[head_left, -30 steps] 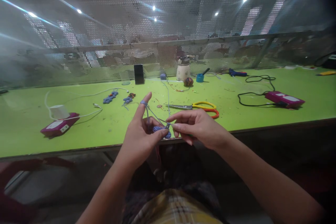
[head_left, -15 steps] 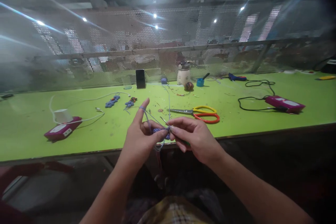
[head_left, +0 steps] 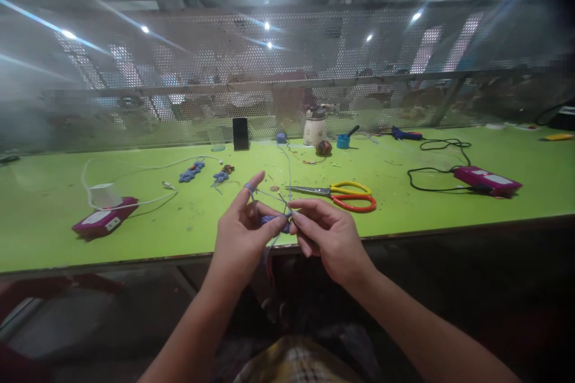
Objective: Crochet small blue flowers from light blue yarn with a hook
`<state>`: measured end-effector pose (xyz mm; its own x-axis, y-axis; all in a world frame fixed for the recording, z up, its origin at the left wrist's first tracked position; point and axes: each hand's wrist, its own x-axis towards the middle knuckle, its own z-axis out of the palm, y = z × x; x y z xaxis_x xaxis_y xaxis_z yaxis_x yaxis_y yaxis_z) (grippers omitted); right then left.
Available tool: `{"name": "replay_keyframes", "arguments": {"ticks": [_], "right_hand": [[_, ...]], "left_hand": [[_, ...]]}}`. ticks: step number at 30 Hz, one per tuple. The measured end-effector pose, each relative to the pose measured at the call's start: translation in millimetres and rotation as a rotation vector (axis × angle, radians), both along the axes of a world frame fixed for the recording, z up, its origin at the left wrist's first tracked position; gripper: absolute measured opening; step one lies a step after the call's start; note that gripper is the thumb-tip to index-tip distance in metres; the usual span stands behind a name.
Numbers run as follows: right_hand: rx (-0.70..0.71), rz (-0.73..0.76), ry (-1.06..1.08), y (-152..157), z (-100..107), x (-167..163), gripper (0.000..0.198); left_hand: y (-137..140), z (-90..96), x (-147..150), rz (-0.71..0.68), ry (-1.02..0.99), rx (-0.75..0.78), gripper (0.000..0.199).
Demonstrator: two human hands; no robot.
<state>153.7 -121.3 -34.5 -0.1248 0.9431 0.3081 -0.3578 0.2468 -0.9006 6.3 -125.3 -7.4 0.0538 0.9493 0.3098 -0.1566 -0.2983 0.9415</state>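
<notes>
Between thumb and fingers, my left hand pinches a small purple crochet piece. Its raised index finger has purple yarn wound around it, and the strand runs back over the table to a purple yarn ball. My right hand is closed on a thin crochet hook, whose metal tip points up and left beside the piece. Both hands meet just above the table's front edge. Fingers hide most of the piece and the hook's handle.
Scissors with yellow and red handles lie beyond my right hand. Finished purple pieces rest to the left. A phone, a pale bottle and a multicoloured yarn ball stand behind. Magenta power strips with cords lie at both sides.
The hook's tip has dipped lower and closer to the piece, with yarn crossing by it. My left index finger has tilted slightly to the right.
</notes>
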Motion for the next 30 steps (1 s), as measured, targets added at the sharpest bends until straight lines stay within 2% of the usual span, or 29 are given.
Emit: {"name": "replay_keyframes", "arguments": {"ticks": [3, 6, 12, 16, 25, 30], "right_hand": [[0.148, -0.013, -0.114, -2.0, 2.6, 8.6, 0.021], [0.289, -0.038, -0.286, -3.3, 8.5, 20.2, 0.024], [0.585, -0.185, -0.609, -8.7, 21.0, 38.6, 0.029], [0.76, -0.277, -0.719, -11.3, 29.1, 42.3, 0.029], [0.888, -0.322, -0.804, -10.9, 36.7, 48.6, 0.026], [0.975, -0.252, -0.85, -8.7, 43.3, 55.3, 0.017]], "left_hand": [[0.5, 7.8, -5.9, -0.178, -0.173, -0.165, 0.093], [-4.0, 12.7, -8.3, -0.221, -0.246, -0.25, 0.094], [-10.5, 14.3, -5.8, -0.231, -0.255, -0.251, 0.093], [-12.3, 16.9, -6.1, -0.234, -0.233, -0.233, 0.093], [-18.5, 21.5, -8.4, -0.219, -0.205, -0.219, 0.097], [-22.6, 23.1, -10.2, -0.227, -0.2, -0.227, 0.095]]}}
